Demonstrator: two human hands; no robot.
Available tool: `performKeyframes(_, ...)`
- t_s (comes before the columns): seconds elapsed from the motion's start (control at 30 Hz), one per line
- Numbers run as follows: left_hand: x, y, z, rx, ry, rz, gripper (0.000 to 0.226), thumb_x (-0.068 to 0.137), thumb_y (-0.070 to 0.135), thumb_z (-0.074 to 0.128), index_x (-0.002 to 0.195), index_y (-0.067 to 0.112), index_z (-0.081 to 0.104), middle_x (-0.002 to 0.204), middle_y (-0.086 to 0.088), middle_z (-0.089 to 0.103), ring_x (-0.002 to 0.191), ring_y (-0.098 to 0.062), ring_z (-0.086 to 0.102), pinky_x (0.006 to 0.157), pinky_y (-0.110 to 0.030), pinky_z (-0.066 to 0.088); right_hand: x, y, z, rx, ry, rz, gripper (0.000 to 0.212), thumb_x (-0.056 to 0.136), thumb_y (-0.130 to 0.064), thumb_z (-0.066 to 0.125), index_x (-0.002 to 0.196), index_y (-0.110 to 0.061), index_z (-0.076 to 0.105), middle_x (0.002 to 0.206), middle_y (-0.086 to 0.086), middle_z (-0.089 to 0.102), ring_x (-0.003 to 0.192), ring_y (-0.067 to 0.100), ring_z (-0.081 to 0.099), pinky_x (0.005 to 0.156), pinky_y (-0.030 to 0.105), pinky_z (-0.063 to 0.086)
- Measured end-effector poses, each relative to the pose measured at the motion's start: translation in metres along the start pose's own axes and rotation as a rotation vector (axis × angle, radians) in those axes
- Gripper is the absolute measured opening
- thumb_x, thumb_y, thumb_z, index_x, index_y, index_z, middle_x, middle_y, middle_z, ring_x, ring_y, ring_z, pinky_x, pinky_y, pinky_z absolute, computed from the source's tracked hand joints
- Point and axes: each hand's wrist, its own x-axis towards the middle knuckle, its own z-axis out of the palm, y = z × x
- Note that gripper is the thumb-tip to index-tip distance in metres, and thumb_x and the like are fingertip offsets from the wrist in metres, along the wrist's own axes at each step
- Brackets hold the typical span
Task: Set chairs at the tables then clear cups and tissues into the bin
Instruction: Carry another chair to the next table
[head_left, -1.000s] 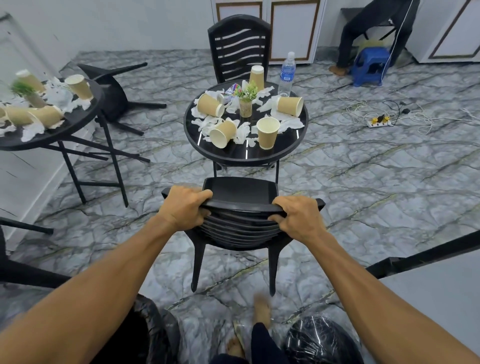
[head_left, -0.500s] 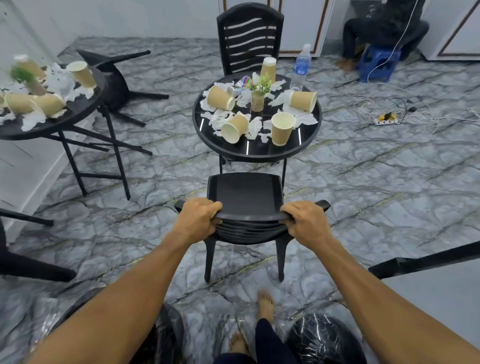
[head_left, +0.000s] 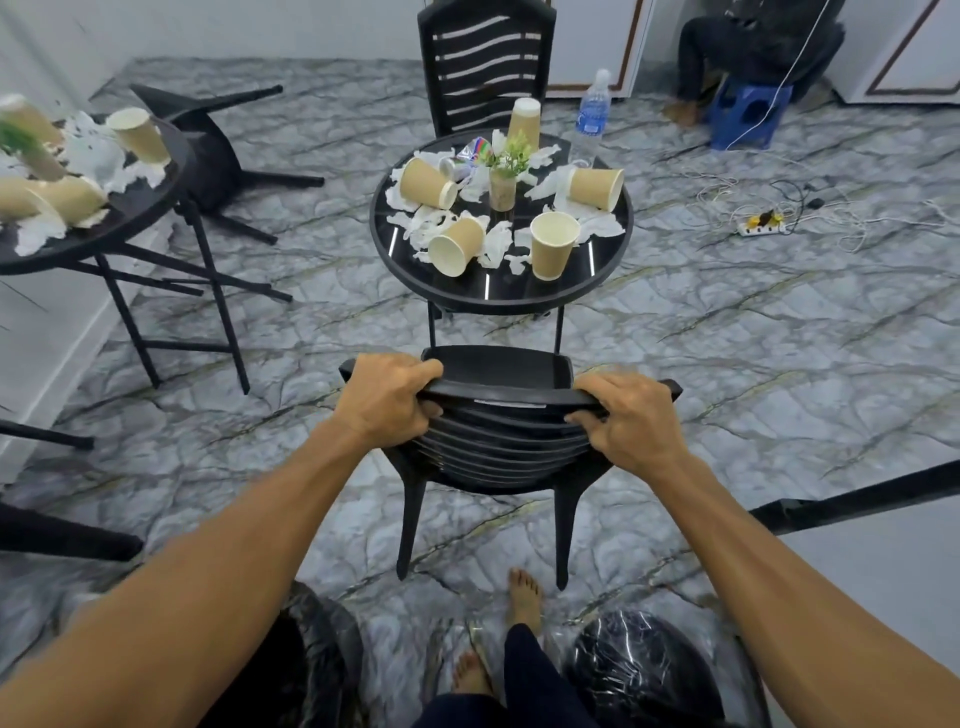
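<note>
The black plastic chair (head_left: 498, 452) stands just short of the near edge of the round surface (head_left: 501, 307), with the left hand (head_left: 387, 397) and right hand (head_left: 631, 422) each gripping its top rail. Push both sides evenly, straight in, stopping before a bump topples the paper cups (head_left: 551, 245).

Grey marbled floor (head_left: 779, 374), white walls (head_left: 249, 26), blue stool (head_left: 748, 117) at back

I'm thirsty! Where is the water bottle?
In the head view the water bottle stands near the top middle, just behind the round table's far edge, to the right of the upright black chair.
</note>
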Motion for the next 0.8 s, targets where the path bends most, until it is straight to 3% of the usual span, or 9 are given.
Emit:
performKeyframes(0.17,-0.031,0.034,0.033,-0.025,0.007,-0.023,0.033,0.061,0.018,0.087,0.072,0.012,0.056,0.058,0.000,0.052,0.050,-0.026,0.051,0.041,-0.034,0.040,-0.039,0.008,0.006,-0.042,-0.001,0.010,0.034,0.066,-0.019,0.089,0.092,-0.012,0.067,0.082,-0.002,0.067,0.075,0.023,0.061,0.070,0.034,0.043)
performKeyframes(0.37,-0.062,0.067,0.042,0.020,-0.085,-0.014,0.028,0.061,0.013,0.080,0.069,0.013,0.053,0.057,0.001,0.050,0.048,-0.024,0.049,0.046,-0.025,0.024,-0.067,0.015,-0.008,-0.051,-0.258,0.137,0.031,0.057,-0.030,0.091,0.077,-0.024,0.069,0.068,-0.007,0.067,0.063,0.021,0.066,0.053,0.034,0.052)
performKeyframes(0.43,-0.076,0.072,0.046,0.006,-0.084,-0.028,0.020,0.063,0.012,0.072,0.069,0.014,0.053,0.057,0.001,0.052,0.048,-0.024,0.051,0.043,-0.025,0.026,-0.079,0.013,-0.004,-0.045,-0.296,0.102,0.022,0.059,-0.028,0.085,0.069,-0.024,0.066,0.062,-0.004,0.064,0.058,0.024,0.064,0.048,0.034,0.050)
performKeyframes(0.5,-0.076,0.074,0.043,-0.013,-0.048,-0.032,0.004,0.066,0.015,0.058,0.069,0.014,0.056,0.056,0.001,0.053,0.046,-0.026,0.052,0.038,-0.028,0.034,-0.080,0.012,-0.003,-0.057,-0.269,0.076,0.020,0.056,-0.021,0.078,0.062,-0.020,0.059,0.055,-0.002,0.059,0.050,0.026,0.059,0.042,0.033,0.046)
performKeyframes(0.57,-0.065,0.071,0.039,-0.034,-0.006,-0.015,0.013,0.067,0.020,0.046,0.067,0.012,0.056,0.053,0.000,0.052,0.043,-0.026,0.050,0.037,-0.027,0.033,-0.071,0.015,-0.005,-0.070,-0.251,0.089,0.027,0.052,-0.015,0.083,0.061,-0.018,0.057,0.053,-0.002,0.056,0.047,0.026,0.055,0.041,0.032,0.045)
performKeyframes(0.7,-0.049,0.065,0.036,-0.012,0.035,-0.032,0.011,0.062,0.012,0.062,0.066,0.011,0.051,0.052,-0.002,0.050,0.042,-0.028,0.047,0.038,-0.028,0.031,-0.059,0.023,-0.002,-0.048,-0.178,0.095,0.031,0.052,-0.011,0.087,0.064,-0.015,0.059,0.055,-0.003,0.054,0.049,0.025,0.053,0.045,0.034,0.046)
performKeyframes(0.8,-0.066,0.072,0.051,0.000,0.023,-0.039,0.008,0.066,0.016,0.059,0.067,0.013,0.053,0.055,-0.001,0.051,0.045,-0.028,0.050,0.039,-0.029,0.035,-0.081,0.024,0.008,-0.048,-0.126,0.070,0.026,0.059,-0.006,0.084,0.066,-0.015,0.060,0.057,-0.003,0.055,0.053,0.024,0.052,0.052,0.034,0.043)
